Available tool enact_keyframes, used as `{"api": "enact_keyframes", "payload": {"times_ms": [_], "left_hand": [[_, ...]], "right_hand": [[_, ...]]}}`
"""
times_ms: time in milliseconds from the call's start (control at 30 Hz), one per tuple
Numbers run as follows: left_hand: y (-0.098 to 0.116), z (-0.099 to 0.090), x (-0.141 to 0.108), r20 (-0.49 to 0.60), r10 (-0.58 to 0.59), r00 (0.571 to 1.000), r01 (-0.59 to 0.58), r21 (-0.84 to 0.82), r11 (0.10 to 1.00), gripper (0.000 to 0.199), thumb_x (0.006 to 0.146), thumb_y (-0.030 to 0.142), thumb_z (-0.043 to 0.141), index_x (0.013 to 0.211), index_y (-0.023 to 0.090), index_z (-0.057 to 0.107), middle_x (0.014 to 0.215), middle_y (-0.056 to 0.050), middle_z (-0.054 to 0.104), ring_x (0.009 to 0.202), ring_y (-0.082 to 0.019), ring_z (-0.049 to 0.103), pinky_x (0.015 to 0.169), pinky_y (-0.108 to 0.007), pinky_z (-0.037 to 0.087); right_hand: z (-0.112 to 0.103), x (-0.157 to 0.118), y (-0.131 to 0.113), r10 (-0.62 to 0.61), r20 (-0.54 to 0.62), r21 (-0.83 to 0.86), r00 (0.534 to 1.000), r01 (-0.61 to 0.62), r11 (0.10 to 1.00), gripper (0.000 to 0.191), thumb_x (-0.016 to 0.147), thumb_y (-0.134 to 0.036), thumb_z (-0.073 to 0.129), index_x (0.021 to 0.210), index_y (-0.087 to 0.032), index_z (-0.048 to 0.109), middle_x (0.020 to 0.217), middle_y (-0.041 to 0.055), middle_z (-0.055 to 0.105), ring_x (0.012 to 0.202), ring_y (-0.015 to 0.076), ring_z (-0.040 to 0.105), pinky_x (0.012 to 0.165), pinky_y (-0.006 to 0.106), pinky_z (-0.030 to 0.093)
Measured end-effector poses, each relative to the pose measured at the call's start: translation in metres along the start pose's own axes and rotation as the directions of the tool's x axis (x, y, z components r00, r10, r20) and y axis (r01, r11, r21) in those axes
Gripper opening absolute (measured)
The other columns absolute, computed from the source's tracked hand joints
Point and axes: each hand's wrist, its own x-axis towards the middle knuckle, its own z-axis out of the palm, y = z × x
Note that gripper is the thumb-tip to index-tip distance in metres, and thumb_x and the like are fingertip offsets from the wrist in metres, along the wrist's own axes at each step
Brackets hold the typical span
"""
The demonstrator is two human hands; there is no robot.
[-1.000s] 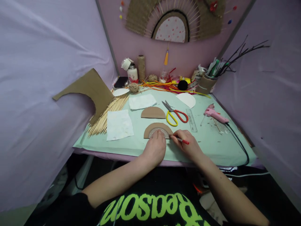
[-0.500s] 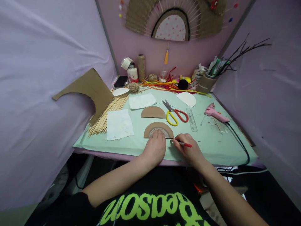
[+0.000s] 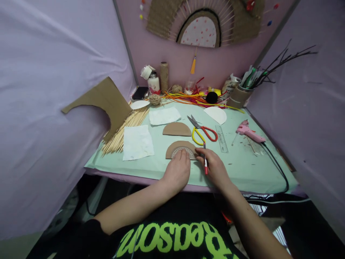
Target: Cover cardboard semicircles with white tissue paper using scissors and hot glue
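Pale green tabletop (image 3: pixel 237 174) between lilac walls (image 3: pixel 61 54), cardboard half-disc (image 3: pixel 180 143) beneath protractor (image 3: pixel 192 155).

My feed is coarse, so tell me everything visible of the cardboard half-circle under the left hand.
The cardboard half-circle looks plain brown. It lies flat on the green tabletop, curved edge away from the person, straight edge toward them. A see-through protractor lies on its middle, and the left hand rests over that, hiding part of the straight edge. The right hand, holding a red pen, is at its right corner; whether it touches is unclear.
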Motion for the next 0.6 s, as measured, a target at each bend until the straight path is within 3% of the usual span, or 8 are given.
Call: {"api": "enact_keyframes", "payload": {"times_ms": [167,267,400,600], "left_hand": [[-0.008,-0.005,-0.012,-0.202,-0.02,0.979,-0.028,-0.233,0.972,0.04,0.09,0.012,0.042,0.126,0.001,0.056,0.13,-0.024,0.059,0.125,-0.031,0.053,0.107,-0.049,0.043],[-0.007,-0.007,-0.027,-0.3,0.023,0.954,-0.103,-0.255,0.961,0.037,0.091,0.014,0.043,0.123,0.002,0.057,0.127,-0.023,0.061,0.123,-0.03,0.054,0.106,-0.047,0.046],[-0.002,-0.004,-0.041,-0.313,0.068,0.947,-0.154,-0.26,0.953,0.034,0.091,0.015,0.046,0.12,0.004,0.059,0.125,-0.021,0.062,0.119,-0.029,0.056,0.102,-0.045,0.049],[-0.004,-0.002,-0.042,-0.296,0.1,0.95,-0.201,-0.335,0.92,0.03,0.092,0.015,0.046,0.119,0.011,0.06,0.123,-0.017,0.064,0.117,-0.026,0.057,0.096,-0.043,0.052]], "right_hand": [[0.001,-0.001,0.002,0.014,0.007,-0.034,1.0,-0.014,0.999,0.025,0.097,-0.029,0.047,0.116,-0.02,0.061,0.11,0.012,0.07,0.1,0.0262,0.065,0.088,0.044,0.051],[0.002,-0.003,0.002,0.019,0.001,-0.036,1.0,-0.019,0.999,0.024,0.097,-0.029,0.047,0.115,-0.02,0.061,0.112,0.0112,0.07,0.101,0.0256,0.065,0.089,0.043,0.051],[0.003,-0.003,0.002,0.025,-0.011,-0.031,1.0,-0.025,0.999,0.023,0.097,-0.029,0.047,0.114,-0.021,0.06,0.112,0.011,0.07,0.102,0.0254,0.065,0.089,0.043,0.051],[0.005,-0.004,0.003,0.02,-0.019,-0.022,1.0,-0.021,1.0,0.022,0.097,-0.029,0.049,0.113,-0.022,0.06,0.113,0.0104,0.07,0.103,0.0252,0.065,0.089,0.044,0.052]]}}
